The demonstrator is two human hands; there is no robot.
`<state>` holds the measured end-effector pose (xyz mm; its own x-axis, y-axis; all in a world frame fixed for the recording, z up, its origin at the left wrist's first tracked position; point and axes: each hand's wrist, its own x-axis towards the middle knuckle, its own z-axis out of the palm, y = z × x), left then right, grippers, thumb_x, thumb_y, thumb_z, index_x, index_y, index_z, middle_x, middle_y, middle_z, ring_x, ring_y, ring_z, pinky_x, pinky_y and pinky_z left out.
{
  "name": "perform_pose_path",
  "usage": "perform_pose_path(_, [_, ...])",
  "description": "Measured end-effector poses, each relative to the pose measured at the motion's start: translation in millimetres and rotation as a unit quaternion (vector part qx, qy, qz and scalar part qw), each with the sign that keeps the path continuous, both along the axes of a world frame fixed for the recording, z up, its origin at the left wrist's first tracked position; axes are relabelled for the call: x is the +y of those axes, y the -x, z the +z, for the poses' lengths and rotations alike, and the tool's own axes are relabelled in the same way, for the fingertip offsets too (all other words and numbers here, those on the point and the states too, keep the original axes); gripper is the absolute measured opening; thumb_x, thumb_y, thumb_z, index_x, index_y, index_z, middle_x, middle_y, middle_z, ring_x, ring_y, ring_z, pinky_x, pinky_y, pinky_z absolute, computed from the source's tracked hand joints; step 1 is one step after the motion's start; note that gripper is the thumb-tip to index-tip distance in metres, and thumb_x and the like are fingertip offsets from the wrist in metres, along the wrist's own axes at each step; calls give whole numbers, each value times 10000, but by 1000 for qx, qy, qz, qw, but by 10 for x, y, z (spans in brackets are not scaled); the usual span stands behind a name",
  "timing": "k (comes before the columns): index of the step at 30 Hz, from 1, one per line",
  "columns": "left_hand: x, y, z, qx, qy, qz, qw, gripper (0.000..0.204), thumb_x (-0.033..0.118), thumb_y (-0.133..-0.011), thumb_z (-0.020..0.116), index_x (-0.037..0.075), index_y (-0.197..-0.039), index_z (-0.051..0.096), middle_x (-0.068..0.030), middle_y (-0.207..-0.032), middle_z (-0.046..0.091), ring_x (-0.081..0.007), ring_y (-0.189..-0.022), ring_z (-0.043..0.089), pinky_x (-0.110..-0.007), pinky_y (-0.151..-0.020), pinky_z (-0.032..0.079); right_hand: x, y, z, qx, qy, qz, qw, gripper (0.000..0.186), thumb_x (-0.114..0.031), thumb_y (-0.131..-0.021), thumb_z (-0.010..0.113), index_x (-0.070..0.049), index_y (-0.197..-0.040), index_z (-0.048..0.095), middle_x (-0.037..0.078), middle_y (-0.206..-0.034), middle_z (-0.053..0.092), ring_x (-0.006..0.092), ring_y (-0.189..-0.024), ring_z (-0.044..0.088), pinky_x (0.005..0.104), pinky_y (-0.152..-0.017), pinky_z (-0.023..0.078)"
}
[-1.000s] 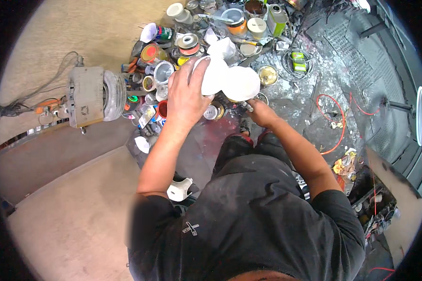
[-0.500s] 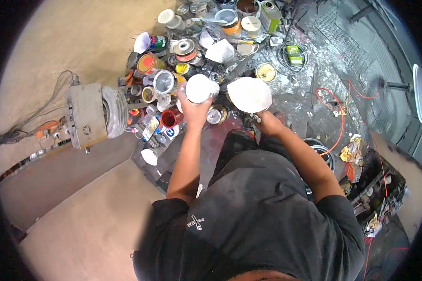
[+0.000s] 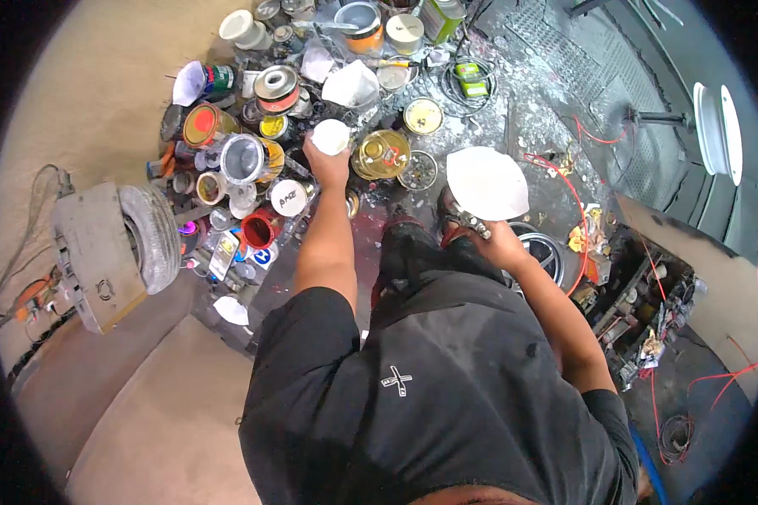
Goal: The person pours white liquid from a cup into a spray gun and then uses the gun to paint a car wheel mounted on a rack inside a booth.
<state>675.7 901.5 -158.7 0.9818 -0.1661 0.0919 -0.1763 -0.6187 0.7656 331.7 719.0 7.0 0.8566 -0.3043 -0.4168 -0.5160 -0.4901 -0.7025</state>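
Observation:
My left hand (image 3: pixel 328 171) is closed around a small white cup (image 3: pixel 330 136) and reaches out among the paint cans. Down by my knees, my right hand (image 3: pixel 505 246) grips what looks like a spray gun, its metal part (image 3: pixel 473 222) showing beside the fingers. Directly over that part sits a white paper cone (image 3: pixel 487 183), wide side up, which hides most of the gun. Nearest the cup on its right stands a yellowish tin (image 3: pixel 381 155), with a small round tin (image 3: pixel 418 171) beside it. Left of my forearm are a white-lidded can (image 3: pixel 289 198) and a red-stained cup (image 3: pixel 261 228).
Paint cans and tubs crowd the floor ahead and left, among them a clear pot (image 3: pixel 242 158) and an orange-banded can (image 3: pixel 359 28). A machine with a tyre-like ring (image 3: pixel 143 240) stands left. A red hose (image 3: pixel 583 220) and an open crate of parts (image 3: pixel 640 303) lie right.
My hands have moved apart: the left has carried the white cup left, away from the paper cone, and the right has moved the cone and gun right. The view has shifted too.

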Motion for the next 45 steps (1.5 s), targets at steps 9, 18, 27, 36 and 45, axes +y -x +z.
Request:
perform_pose_path(9, [181,64,276,7,-28,-59,998,1078,105,-572,949,51,-1449,324,-245,-1398,405,-418,-1320,413,-473,-1118,382,91,-201,12,59,-4,30,998,427,-148,-901,657,-51,-1308,576,282,-1236,627,473,-1168,574,510,-978,470])
perform_pose_path(18, [468,538,1073,269,212,-83,936,237,177,-946,681,-8,-1092,657,-111,-991,683,-216,-904,653,-368,-844,516,129,-915,-495,4,-31,130,991,414,-155,-887,664,-34,-1277,595,278,-1170,651,469,-1112,600,501,-971,484])
perform_pose_path(27, [489,306,1767,244,244,-102,933,314,299,-1029,554,23,-1114,677,-22,-828,649,-97,-710,589,-251,-630,465,307,-1478,-418,-1,-13,206,979,559,-131,-863,660,-58,-1400,522,261,-1259,626,434,-1182,585,487,-1029,468])
perform_pose_path(36, [100,895,1468,276,9,-268,923,393,283,-975,653,-3,-1244,635,-121,-1106,691,-230,-986,642,-369,-916,490,-223,-1039,68,-102,-23,-16,994,612,-161,-913,659,-23,-1465,435,320,-1118,646,454,-1003,632,444,-921,511])
perform_pose_path(45, [-2342,2438,1747,345,53,-631,693,336,148,-942,638,9,-1247,626,-112,-1158,704,-175,-1091,642,-333,-950,497,-1703,116,1313,-146,-153,-374,903,590,-109,-931,627,-2,-1475,425,301,-1200,652,411,-1057,674,433,-931,509])
